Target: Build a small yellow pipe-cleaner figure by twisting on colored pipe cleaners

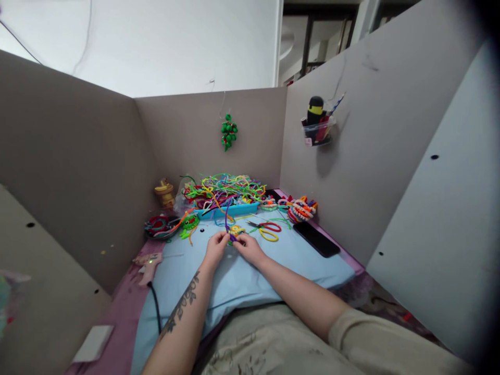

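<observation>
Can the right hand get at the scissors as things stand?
Probably yes. The scissors lie in the open just beyond the right hand, nothing between them, though that hand is pinching the purple pipe cleaner.

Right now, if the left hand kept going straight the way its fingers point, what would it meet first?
The left hand points away from the body, up the blue pillow. First in line is the purple pipe cleaner it already pinches, then probably the blue tray of pipe cleaners; depth is unclear.
</observation>
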Demonstrator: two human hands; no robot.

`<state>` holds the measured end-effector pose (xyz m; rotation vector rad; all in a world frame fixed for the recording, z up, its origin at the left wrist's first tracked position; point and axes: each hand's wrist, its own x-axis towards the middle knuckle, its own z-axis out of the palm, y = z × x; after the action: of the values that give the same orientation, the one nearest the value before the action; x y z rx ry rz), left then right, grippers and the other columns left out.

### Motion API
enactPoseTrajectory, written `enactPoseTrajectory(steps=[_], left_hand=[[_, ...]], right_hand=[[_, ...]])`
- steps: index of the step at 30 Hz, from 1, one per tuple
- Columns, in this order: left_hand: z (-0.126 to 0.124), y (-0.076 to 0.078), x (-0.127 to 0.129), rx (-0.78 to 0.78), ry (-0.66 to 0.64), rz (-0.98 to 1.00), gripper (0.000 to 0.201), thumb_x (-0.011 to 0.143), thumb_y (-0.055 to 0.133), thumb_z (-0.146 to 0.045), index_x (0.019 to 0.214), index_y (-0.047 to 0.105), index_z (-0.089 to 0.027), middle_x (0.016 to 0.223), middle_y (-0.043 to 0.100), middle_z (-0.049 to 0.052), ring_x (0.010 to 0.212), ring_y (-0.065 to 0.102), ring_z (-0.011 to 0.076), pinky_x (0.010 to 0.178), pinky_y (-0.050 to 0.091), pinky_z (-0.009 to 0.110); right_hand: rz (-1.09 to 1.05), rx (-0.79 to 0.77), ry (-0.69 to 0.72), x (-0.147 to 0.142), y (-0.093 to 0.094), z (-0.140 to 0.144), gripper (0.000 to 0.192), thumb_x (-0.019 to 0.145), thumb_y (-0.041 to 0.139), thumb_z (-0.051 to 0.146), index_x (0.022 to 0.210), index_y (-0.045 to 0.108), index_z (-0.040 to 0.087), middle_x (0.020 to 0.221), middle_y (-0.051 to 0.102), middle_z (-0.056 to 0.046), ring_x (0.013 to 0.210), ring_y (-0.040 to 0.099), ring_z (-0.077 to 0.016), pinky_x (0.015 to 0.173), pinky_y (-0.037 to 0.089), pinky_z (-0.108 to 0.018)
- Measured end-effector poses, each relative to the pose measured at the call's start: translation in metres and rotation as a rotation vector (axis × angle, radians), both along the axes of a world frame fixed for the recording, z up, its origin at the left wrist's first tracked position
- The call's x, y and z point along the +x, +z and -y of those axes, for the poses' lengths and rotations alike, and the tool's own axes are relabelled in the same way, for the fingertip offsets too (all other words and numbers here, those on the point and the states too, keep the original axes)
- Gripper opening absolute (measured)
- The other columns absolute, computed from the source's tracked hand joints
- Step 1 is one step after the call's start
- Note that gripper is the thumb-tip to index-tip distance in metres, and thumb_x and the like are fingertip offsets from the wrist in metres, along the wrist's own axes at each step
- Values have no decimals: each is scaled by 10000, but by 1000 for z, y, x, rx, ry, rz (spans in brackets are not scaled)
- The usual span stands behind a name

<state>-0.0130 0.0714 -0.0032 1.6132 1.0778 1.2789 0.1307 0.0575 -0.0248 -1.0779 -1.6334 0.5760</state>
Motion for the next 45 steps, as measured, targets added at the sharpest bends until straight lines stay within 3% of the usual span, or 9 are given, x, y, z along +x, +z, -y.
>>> enactPoseTrajectory(steps=[8,20,26,32,37,45], left_hand=[[1,2,1,16,21,-62,283,746,537,-386,601,515,-145,519,460,-40,518,411,86,509,326,205],[-1,0,0,22,26,-99,315,731,546,-422,590,532,-141,516,465,-33,512,413,90,494,313,207],[-1,0,0,32,32,-100,320,724,548,-437,589,521,-147,513,456,-33,523,418,97,499,318,206],[3,5,3,44,-31,-83,301,727,556,-410,598,553,-138,530,496,-21,526,435,99,512,340,215],[5,5,5,81,17,-141,300,702,580,-416,586,572,-139,533,517,-11,530,446,110,517,346,222],[5,4,4,111,71,-195,298,726,565,-380,536,540,-152,509,502,-19,515,447,110,511,347,225]], right_hand=[[-210,-62,-3,4,-2,-4,183,752,498,308,648,553,168,591,484,25,571,435,-114,541,346,-219],[-140,-47,-50,3,0,-1,165,735,492,267,600,522,176,567,452,30,568,421,-115,524,341,-211],[-199,-68,15,0,-1,-2,168,753,521,323,747,591,171,650,553,11,610,487,-125,574,393,-227],[-138,-90,-24,1,2,1,221,752,527,345,615,546,173,531,462,37,524,418,-109,503,328,-219],[-119,-85,-70,1,4,2,217,743,517,328,591,533,175,522,457,39,521,414,-109,503,326,-218],[-145,-104,-30,2,3,1,217,748,514,339,603,526,178,529,456,39,521,417,-111,508,326,-223]])
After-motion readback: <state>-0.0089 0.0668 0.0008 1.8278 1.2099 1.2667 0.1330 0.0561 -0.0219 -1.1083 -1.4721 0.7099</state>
